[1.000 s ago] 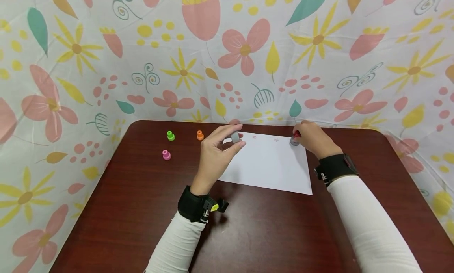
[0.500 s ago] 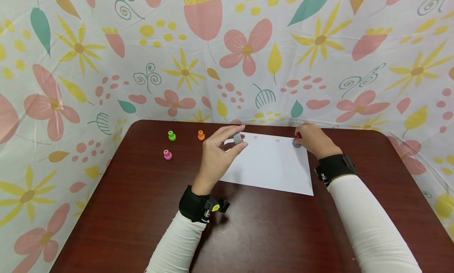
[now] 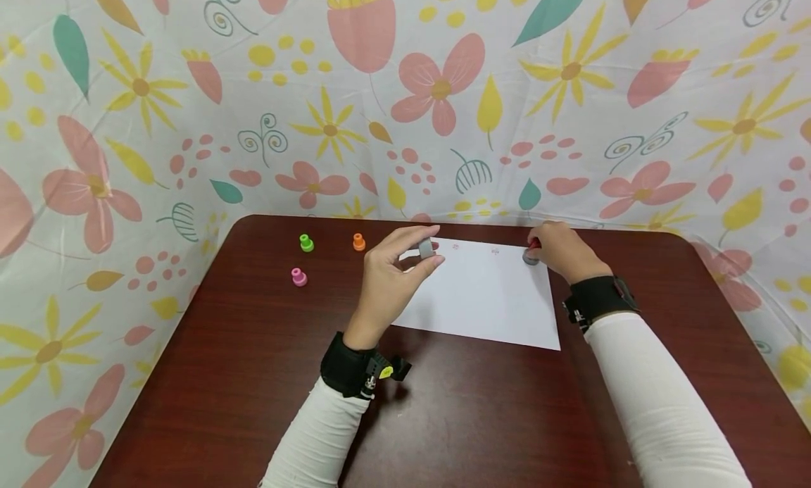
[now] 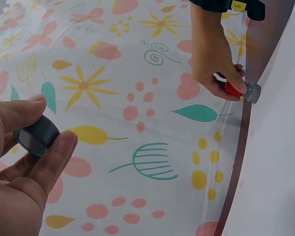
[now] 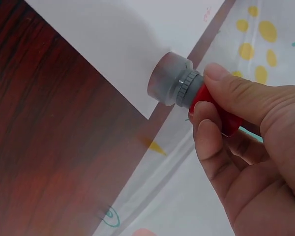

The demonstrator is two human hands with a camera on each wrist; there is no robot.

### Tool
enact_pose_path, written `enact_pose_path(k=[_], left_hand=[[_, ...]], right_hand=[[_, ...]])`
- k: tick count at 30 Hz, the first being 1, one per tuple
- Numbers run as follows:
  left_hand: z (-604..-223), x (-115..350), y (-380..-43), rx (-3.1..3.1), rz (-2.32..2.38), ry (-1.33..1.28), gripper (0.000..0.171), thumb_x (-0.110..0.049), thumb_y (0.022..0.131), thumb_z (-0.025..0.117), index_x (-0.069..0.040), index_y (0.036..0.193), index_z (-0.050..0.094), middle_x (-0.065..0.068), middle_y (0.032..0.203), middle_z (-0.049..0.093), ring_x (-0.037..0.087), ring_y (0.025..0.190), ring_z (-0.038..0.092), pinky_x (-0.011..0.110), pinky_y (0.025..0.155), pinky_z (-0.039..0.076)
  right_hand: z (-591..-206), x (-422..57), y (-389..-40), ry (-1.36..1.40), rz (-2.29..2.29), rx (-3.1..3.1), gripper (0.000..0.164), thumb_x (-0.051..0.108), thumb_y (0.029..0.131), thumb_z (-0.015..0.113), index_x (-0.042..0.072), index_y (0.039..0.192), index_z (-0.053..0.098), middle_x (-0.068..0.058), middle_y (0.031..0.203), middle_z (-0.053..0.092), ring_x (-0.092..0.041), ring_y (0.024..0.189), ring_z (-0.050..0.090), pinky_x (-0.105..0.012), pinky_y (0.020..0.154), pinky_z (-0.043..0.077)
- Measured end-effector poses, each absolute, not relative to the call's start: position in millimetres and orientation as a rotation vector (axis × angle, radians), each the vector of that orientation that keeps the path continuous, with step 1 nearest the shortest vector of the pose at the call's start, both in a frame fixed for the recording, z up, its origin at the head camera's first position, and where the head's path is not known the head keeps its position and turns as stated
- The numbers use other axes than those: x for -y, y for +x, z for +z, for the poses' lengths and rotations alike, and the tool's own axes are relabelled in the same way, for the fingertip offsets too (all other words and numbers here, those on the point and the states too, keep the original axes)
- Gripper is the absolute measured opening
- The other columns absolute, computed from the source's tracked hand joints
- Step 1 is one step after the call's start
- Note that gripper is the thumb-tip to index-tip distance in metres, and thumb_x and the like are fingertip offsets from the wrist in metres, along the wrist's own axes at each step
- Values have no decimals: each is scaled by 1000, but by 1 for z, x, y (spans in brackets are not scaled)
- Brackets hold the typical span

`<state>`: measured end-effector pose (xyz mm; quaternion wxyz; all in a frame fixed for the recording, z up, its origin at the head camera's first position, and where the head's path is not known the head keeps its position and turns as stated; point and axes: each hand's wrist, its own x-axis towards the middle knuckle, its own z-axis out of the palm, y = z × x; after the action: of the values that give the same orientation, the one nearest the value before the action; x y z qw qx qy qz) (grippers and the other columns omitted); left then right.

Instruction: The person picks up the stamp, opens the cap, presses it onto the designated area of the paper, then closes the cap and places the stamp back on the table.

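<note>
A small stamp with a red handle and a clear grey base [image 5: 169,81] stands at the far right corner of a white sheet of paper [image 3: 481,298], its base against the sheet. My right hand [image 3: 560,250] pinches the red handle between thumb and fingers. Over the sheet's left part, my left hand [image 3: 388,275] holds a grey cap [image 4: 38,135] between thumb and fingertips, its hollow end showing in the left wrist view. Two faint red flower prints, one of them a right-hand print [image 3: 495,251], lie along the sheet's far edge.
Left of the sheet, on the dark wooden table [image 3: 253,375], stand a green stamp-like piece [image 3: 307,243], an orange one [image 3: 359,242] and a pink one [image 3: 298,277]. A flower-patterned cloth [image 3: 437,150] hangs behind the table's far edge.
The stamp in my right hand has shifted slightly right at the sheet's corner, then stays nearly still. My left hand has drifted a little right with the cap.
</note>
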<state>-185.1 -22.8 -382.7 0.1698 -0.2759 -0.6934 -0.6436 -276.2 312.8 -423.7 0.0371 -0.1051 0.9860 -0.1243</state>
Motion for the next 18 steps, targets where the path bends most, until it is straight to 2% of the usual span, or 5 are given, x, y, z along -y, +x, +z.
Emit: enact_pose_path(k=[3, 12, 18], left_hand=[[-384, 23, -185, 1977, -1825, -780, 41, -4, 88, 82, -4, 127, 73, 9, 126, 69, 22, 103, 73, 31, 85, 64], [-385, 23, -185, 1984, -1813, -792, 41, -6, 89, 81, -5, 128, 73, 8, 125, 69, 20, 102, 72, 31, 85, 64], [-384, 23, -185, 1980, -1814, -792, 41, -5, 88, 82, -6, 128, 73, 9, 125, 69, 22, 103, 73, 32, 85, 64]], right_hand=[[-424, -313, -277, -305, -390, -3020, 27, 11, 92, 78, -6, 112, 72, -24, 106, 66, -34, 92, 60, -47, 79, 54], [-428, -314, -276, -316, -434, -3014, 14, 9, 92, 78, -2, 101, 75, -16, 90, 68, -29, 81, 56, -42, 73, 49], [-430, -314, -274, -305, -464, -3023, 25, 10, 94, 76, -4, 114, 73, -23, 105, 68, -32, 87, 60, -46, 77, 52]])
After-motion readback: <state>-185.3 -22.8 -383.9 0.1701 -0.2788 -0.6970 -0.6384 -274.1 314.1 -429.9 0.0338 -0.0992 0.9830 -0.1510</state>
